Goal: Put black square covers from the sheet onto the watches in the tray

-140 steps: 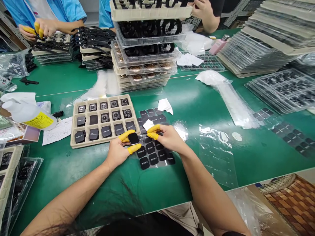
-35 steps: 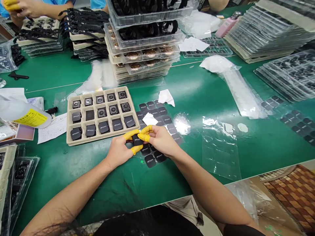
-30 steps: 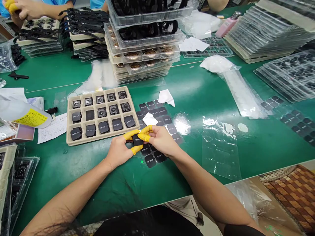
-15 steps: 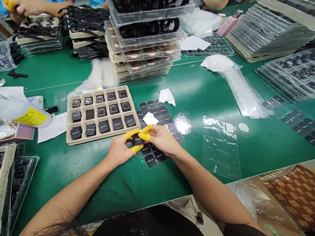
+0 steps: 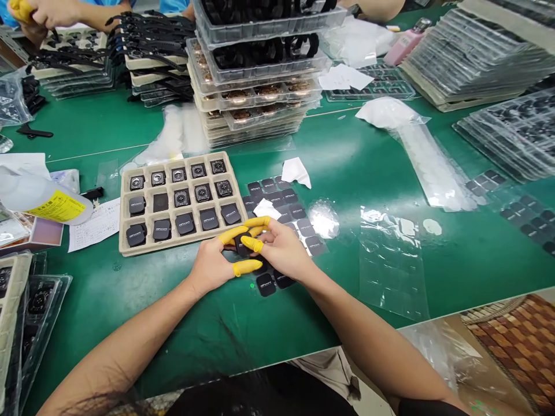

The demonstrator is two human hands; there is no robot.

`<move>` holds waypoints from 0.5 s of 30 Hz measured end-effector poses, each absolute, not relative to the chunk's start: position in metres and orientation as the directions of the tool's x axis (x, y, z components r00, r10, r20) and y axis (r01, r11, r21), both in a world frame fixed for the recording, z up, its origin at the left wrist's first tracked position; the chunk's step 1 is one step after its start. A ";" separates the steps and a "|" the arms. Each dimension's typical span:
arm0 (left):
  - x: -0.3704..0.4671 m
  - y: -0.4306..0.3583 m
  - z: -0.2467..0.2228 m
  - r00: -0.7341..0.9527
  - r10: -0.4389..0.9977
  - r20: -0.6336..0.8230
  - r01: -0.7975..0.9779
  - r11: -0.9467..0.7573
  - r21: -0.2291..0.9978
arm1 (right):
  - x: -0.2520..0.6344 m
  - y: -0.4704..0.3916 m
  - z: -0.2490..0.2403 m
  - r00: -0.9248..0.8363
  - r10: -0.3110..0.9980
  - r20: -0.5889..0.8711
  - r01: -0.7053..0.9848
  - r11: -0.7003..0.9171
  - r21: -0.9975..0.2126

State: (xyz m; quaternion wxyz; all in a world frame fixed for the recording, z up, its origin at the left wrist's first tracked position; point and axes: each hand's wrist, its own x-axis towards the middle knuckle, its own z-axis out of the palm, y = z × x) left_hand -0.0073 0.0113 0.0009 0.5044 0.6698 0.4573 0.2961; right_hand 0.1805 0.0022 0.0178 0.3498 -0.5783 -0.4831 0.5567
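Note:
My left hand point(image 5: 217, 263), with yellow finger covers, holds a black square watch body point(image 5: 241, 245) from its left side, thumb below it. Pressed to the same watch body from the right is my right hand point(image 5: 280, 245), its covered thumb lying across the face and partly hiding it. Left of my hands a beige tray point(image 5: 186, 238) holds several black watch bodies; those in the front row carry dark printed squares. Beneath and beyond my hands lies a sheet of black stickers point(image 5: 266, 284), with a white scrap point(image 5: 266, 209) on it.
Tall stacked trays point(image 5: 260, 75) stand behind the beige tray. A white bottle point(image 5: 47, 199) lies at the left over a paper point(image 5: 97, 225). Clear film point(image 5: 390, 271) and a plastic strip point(image 5: 422, 156) are at the right. Another person's hands point(image 5: 47, 14) show at the top left.
My right thumb has moved over the face of the watch body, and my left thumb has shifted to the right below it. The whole view has moved slightly.

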 end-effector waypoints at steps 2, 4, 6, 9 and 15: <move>-0.007 0.012 0.002 0.422 0.904 -0.067 0.299 -0.069 0.952 | 0.179 0.002 0.014 -0.074 0.956 -0.284 0.171 -0.268 -0.948; -0.008 0.012 0.003 0.426 0.903 -0.055 0.318 -0.093 0.943 | 0.179 0.000 0.012 -0.111 0.960 -0.257 0.196 -0.232 -0.953; -0.008 0.012 0.004 0.405 0.913 -0.043 0.363 -0.118 0.924 | 0.180 -0.003 0.013 -0.161 0.954 -0.253 0.218 -0.216 -0.952; -0.009 0.012 0.002 0.312 0.948 -0.064 0.422 -0.079 0.903 | 0.183 0.000 0.018 -0.178 0.938 -0.297 0.148 -0.272 -0.951; -0.007 0.010 -0.003 0.325 0.941 -0.095 0.330 -0.019 0.944 | 0.131 0.072 0.047 -0.014 0.999 -0.045 0.216 -0.040 -0.976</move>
